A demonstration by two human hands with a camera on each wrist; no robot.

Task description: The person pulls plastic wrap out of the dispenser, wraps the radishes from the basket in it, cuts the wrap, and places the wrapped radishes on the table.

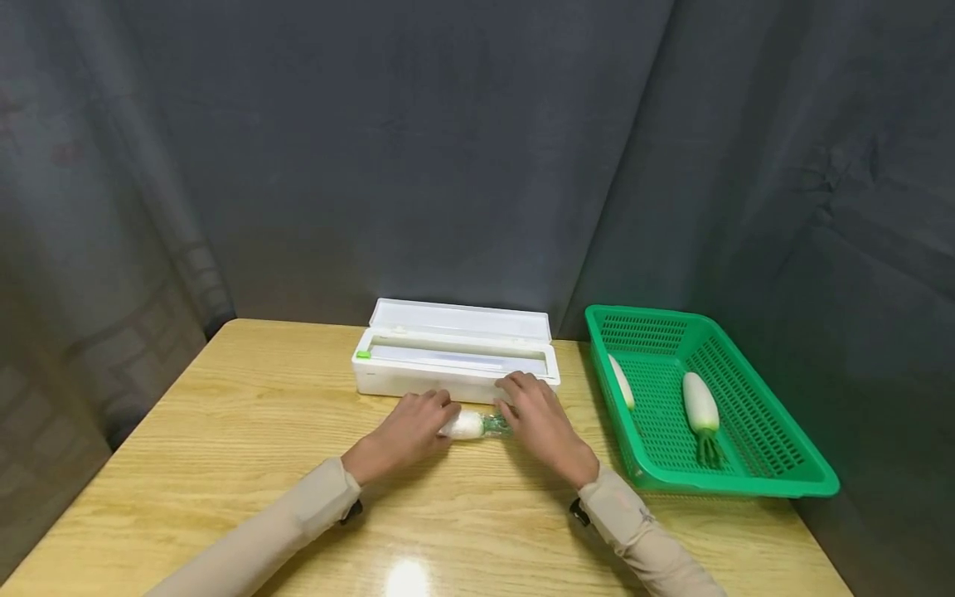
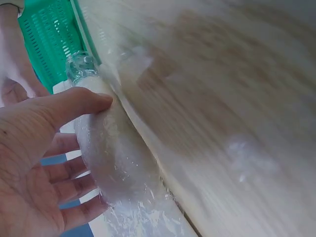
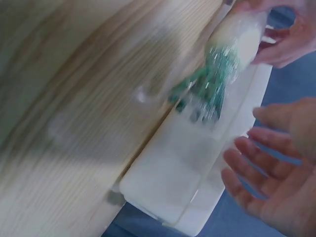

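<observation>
A white radish (image 1: pixel 466 425) with short green stalks lies in front of the white wrap dispenser, clear plastic film around it. My left hand (image 1: pixel 416 424) holds its body, and in the left wrist view the thumb (image 2: pixel 101 102) presses one side while the fingers curve along the other. Crinkled film (image 2: pixel 143 217) bunches past the radish's end. Beside the stalks (image 3: pixel 210 86), my right hand (image 1: pixel 542 421) has its fingers loosely spread, with a visible gap to the radish in the right wrist view.
The white dispenser (image 1: pixel 425 383) stands behind the hands with its lid (image 1: pixel 458 318) raised and a green slider (image 1: pixel 363 355) at its left end. On the right, a green basket (image 1: pixel 642 464) holds two more white radishes (image 1: pixel 700 402). Dark curtains (image 1: pixel 418 166) hang behind the wooden table (image 1: pixel 246 431).
</observation>
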